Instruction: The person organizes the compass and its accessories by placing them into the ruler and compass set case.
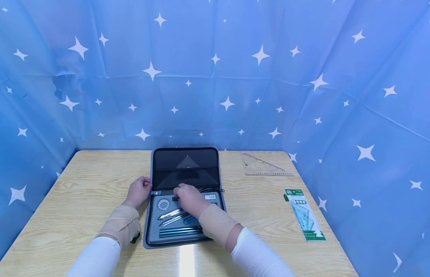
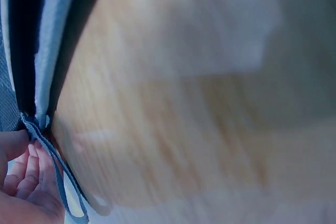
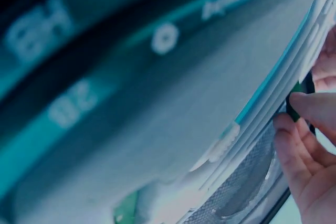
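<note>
- Left hand (image 1: pixel 138 191) at the left edge of the open drawing-set case (image 1: pixel 153 221), right by the hinge: thumb and curled fingers pinch that edge, beside a thin blue cord loop (image 2: pixel 67 195).
- Right hand (image 1: pixel 191 200) reaches over the top of the grey tray, and here's the grip: thumb and fingertips pinch a small green-and-black item (image 3: pixel 294 109).
- Inside the tray, a pale round disc (image 1: pixel 163 204) sits to the left, silver compasses (image 1: pixel 169 214) slant below the right hand, and teal pencils (image 1: pixel 180 231) line the near side, "2B" and "HB" readable up close.
- Upright lid behind, a clear triangle showing in its pocket.
- Out right on the worktop (image 1: pixel 256 223), a transparent set square (image 1: pixel 256 166) lies near the back, a green-and-white ruler packet (image 1: pixel 303 215) nearer the front.
</note>
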Demonstrator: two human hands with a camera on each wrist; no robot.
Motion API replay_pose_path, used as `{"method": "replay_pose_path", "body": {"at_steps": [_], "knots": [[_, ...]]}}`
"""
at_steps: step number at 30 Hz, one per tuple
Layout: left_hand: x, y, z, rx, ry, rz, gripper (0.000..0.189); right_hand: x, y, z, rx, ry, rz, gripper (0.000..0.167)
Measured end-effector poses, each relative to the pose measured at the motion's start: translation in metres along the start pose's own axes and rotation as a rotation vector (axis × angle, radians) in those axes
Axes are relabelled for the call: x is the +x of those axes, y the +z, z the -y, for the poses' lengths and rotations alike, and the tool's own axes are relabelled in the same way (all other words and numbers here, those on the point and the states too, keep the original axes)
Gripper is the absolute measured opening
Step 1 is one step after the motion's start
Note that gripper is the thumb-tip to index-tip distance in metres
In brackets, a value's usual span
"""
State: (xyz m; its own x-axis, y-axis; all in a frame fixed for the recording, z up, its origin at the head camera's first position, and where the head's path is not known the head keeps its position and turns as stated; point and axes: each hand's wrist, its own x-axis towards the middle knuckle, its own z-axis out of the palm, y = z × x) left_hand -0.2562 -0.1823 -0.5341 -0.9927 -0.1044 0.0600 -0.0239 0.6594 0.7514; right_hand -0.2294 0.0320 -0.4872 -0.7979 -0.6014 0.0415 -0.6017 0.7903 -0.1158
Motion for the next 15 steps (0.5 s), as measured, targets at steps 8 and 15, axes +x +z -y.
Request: {"method": "replay_pose_path", "body": {"at_steps": [8, 15], "knots": [[-0.0022, -0.0008, -0.0016, -0.005, -0.007, -0.006, 0.019, -0.0027, 0.0018, -0.0057, 0.004, -0.028, 0.017, 0.016], [-0.0014, 0.0, -0.0018, 0.002, -0.005, -0.006, 0.02, -0.0034, -0.0009, -0.0012, -0.046, -0.029, 0.042, 0.022]]}}
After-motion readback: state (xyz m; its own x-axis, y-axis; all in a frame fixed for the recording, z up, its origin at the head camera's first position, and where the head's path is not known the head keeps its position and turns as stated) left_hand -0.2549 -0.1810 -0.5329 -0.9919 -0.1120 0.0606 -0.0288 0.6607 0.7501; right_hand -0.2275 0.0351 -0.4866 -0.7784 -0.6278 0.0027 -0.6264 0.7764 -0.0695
